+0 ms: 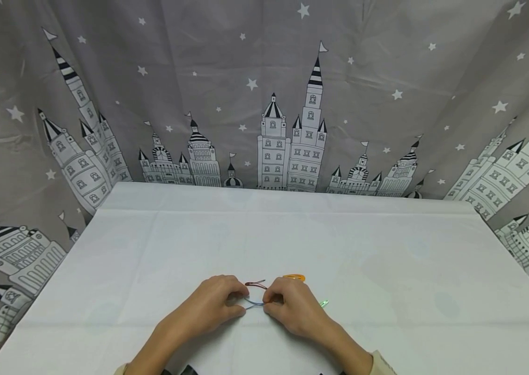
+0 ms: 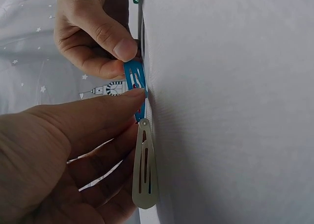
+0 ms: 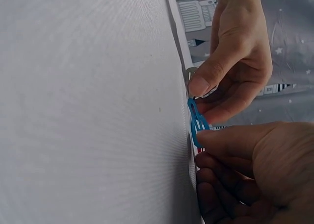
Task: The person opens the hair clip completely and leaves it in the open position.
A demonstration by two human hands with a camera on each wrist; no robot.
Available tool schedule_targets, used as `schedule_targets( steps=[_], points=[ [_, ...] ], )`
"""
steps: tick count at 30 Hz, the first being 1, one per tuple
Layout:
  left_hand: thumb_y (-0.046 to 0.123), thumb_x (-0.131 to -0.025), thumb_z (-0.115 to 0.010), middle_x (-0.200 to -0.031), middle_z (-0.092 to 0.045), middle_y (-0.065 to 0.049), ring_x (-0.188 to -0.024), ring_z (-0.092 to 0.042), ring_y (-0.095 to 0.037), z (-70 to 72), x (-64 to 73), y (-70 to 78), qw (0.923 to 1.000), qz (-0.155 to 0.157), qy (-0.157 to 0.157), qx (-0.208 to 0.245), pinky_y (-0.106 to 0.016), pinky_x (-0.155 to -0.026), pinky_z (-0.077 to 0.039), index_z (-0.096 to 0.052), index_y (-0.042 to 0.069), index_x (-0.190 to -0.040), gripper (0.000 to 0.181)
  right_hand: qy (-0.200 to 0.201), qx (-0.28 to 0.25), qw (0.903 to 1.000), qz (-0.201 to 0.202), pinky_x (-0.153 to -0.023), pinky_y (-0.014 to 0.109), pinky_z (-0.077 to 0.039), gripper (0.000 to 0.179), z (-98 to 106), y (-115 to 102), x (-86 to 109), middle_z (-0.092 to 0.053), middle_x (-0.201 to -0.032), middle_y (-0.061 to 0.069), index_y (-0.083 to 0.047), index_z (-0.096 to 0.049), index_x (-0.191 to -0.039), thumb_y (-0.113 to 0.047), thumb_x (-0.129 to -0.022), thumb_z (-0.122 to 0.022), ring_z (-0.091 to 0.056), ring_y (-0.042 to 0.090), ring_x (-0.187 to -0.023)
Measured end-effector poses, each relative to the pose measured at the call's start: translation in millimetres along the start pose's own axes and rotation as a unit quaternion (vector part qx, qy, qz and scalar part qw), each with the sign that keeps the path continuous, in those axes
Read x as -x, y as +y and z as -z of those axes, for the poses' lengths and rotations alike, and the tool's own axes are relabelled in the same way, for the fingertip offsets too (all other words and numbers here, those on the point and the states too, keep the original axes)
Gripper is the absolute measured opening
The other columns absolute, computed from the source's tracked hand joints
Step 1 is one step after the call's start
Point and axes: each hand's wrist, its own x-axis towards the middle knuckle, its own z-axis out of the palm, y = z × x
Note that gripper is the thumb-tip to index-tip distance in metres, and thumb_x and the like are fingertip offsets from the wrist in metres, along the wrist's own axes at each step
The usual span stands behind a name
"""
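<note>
A blue snap hair clip (image 1: 256,303) lies between my two hands, just above the white table. My right hand (image 1: 296,306) pinches its broad end between thumb and fingers, as the right wrist view shows the blue clip (image 3: 200,126) there. At its narrower end, the thumb and fingers of my left hand (image 1: 214,303) hold it. A cream snap hair clip (image 2: 144,170) is by the left fingers in the left wrist view, its narrow end close to the blue one. Just beyond the hands lies a red hair clip (image 1: 256,284).
An orange hair clip (image 1: 295,277) lies behind my right hand, partly covered by it. To the right of that hand, the tip of a green hair clip (image 1: 324,303) shows. The white tabletop (image 1: 264,239) stretches back to a grey curtain (image 1: 227,78) printed with castles.
</note>
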Motion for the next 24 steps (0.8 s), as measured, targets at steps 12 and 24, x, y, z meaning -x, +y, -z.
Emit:
schedule_targets(
  steps=[12,24],
  points=[
    [0.015,-0.080,-0.081,-0.096,-0.066,0.009,-0.095,-0.061,-0.015,0.4,0.5,0.6,1.0000,-0.002,-0.007,0.003,-0.042,-0.086,-0.048,-0.073,0.009,-0.099,0.021,-0.010,-0.006,0.9999,-0.004,-0.072,0.023,-0.048,0.008,1.1,-0.8,0.5,-0.065,-0.082,-0.007,-0.011,-0.073,-0.082,-0.003,-0.081,-0.074,-0.056,0.004,-0.078],
    [0.016,-0.081,-0.081,-0.099,-0.068,0.008,-0.099,-0.062,-0.017,1.4,1.3,1.5,0.9998,0.009,-0.015,0.005,-0.042,-0.088,-0.049,-0.072,0.009,-0.102,0.024,-0.010,-0.004,0.9999,0.000,-0.074,0.025,-0.050,0.009,3.5,-3.3,2.7,-0.065,-0.084,-0.010,-0.010,-0.073,-0.087,-0.004,-0.081,-0.076,-0.057,0.005,-0.079]
  ],
)
